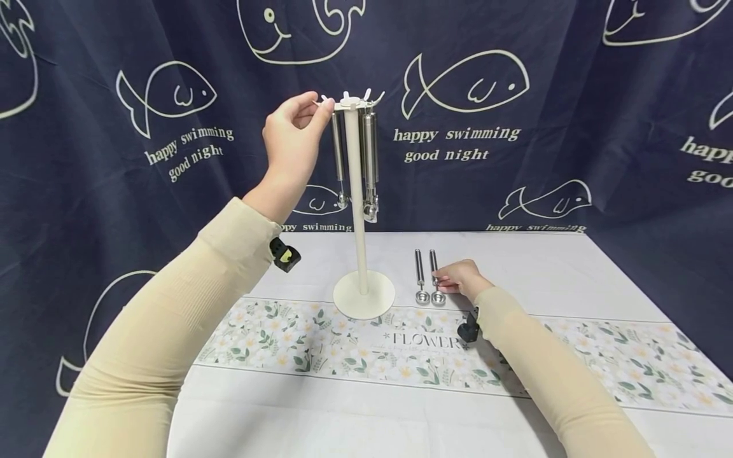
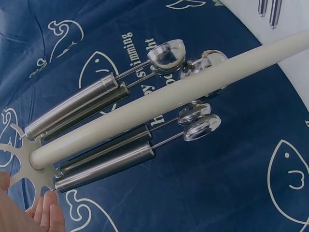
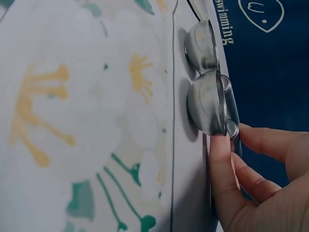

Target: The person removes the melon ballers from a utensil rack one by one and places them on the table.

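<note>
A cream-coloured stand (image 1: 357, 203) with a round base stands upright on the table. At its top my left hand (image 1: 293, 137) pinches one of the hooked arms between thumb and fingers. Several steel scoops (image 2: 111, 154) with thick handles hang from the hooks, bowls downward, around the pole. Lower right, my right hand (image 1: 462, 278) pinches the handle of a steel scoop (image 1: 438, 298) lying on the table. A second scoop (image 1: 422, 297) lies parallel, just left of it. The right wrist view shows their rounded bowls (image 3: 206, 102) side by side, close to the cloth.
A floral runner (image 1: 275, 337) printed with FLOWER crosses the white table (image 1: 275, 407) in front of the stand. Behind hangs a dark blue curtain (image 1: 366, 38) with fish drawings and lettering.
</note>
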`<action>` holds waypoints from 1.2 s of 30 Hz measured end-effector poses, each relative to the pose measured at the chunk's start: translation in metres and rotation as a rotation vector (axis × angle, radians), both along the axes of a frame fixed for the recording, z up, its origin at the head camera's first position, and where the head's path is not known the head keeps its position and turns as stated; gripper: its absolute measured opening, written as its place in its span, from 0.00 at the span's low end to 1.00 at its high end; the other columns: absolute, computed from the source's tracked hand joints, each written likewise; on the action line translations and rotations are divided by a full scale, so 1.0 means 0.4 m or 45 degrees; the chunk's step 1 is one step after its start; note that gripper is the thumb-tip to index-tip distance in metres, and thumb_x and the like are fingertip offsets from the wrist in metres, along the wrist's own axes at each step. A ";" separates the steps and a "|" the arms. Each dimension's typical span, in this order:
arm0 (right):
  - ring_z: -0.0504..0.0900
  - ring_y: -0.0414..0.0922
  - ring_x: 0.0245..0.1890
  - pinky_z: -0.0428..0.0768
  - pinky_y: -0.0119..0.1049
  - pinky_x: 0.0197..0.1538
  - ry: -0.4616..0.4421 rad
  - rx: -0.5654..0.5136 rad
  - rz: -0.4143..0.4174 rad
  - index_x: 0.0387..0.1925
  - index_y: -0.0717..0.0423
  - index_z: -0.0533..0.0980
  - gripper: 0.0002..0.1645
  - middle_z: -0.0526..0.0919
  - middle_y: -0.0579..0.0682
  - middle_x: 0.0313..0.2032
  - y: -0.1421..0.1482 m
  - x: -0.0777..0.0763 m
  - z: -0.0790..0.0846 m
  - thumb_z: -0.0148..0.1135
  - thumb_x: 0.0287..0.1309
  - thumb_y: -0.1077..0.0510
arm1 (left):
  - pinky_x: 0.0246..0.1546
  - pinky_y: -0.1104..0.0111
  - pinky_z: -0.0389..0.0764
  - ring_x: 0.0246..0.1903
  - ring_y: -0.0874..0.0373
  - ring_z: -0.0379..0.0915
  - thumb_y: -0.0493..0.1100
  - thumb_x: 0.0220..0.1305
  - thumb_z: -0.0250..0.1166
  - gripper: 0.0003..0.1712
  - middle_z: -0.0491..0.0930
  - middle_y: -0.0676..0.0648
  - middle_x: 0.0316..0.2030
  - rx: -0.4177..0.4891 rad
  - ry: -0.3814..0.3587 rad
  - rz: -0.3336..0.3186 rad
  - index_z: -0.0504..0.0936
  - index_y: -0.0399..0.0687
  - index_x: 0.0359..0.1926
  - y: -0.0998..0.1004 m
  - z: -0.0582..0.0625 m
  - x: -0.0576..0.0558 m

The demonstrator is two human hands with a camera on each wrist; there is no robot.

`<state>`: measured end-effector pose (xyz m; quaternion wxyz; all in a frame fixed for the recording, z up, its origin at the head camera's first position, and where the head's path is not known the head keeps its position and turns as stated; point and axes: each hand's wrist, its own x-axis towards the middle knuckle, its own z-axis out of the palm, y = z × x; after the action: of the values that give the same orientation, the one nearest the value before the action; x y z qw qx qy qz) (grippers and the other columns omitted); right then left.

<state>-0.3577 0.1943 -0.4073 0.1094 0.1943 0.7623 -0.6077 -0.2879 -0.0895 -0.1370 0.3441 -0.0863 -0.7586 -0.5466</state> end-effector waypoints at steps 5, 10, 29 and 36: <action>0.80 0.36 0.18 0.85 0.29 0.32 0.009 -0.019 -0.010 0.50 0.69 0.71 0.21 0.77 0.48 0.22 -0.002 -0.001 -0.002 0.65 0.55 0.69 | 0.50 0.76 0.78 0.48 0.60 0.80 0.50 0.63 0.67 0.24 0.83 0.44 0.48 -0.004 0.006 0.001 0.80 0.43 0.56 0.000 0.000 -0.001; 0.80 0.36 0.18 0.85 0.29 0.32 0.006 -0.023 -0.006 0.49 0.69 0.71 0.20 0.78 0.47 0.20 0.002 -0.002 0.000 0.65 0.55 0.68 | 0.49 0.76 0.78 0.47 0.60 0.80 0.50 0.62 0.67 0.24 0.83 0.44 0.48 -0.004 0.007 0.010 0.81 0.43 0.55 -0.001 0.000 -0.004; 0.81 0.35 0.18 0.85 0.28 0.33 0.090 -0.207 0.026 0.59 0.73 0.67 0.27 0.81 0.46 0.21 0.050 0.000 0.035 0.60 0.61 0.64 | 0.49 0.76 0.78 0.47 0.60 0.81 0.48 0.61 0.68 0.24 0.84 0.43 0.47 0.015 0.023 -0.010 0.81 0.41 0.55 -0.004 0.000 -0.003; 0.83 0.37 0.20 0.85 0.28 0.34 0.143 -0.348 0.042 0.42 0.65 0.73 0.09 0.82 0.47 0.20 0.049 0.004 0.076 0.60 0.60 0.66 | 0.50 0.76 0.78 0.48 0.60 0.80 0.49 0.61 0.69 0.24 0.84 0.44 0.48 0.032 0.008 -0.024 0.81 0.43 0.55 -0.005 0.002 -0.003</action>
<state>-0.3561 0.2139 -0.3768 0.1019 0.1308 0.6806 -0.7137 -0.2890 -0.0913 -0.1362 0.3424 -0.0908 -0.7496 -0.5591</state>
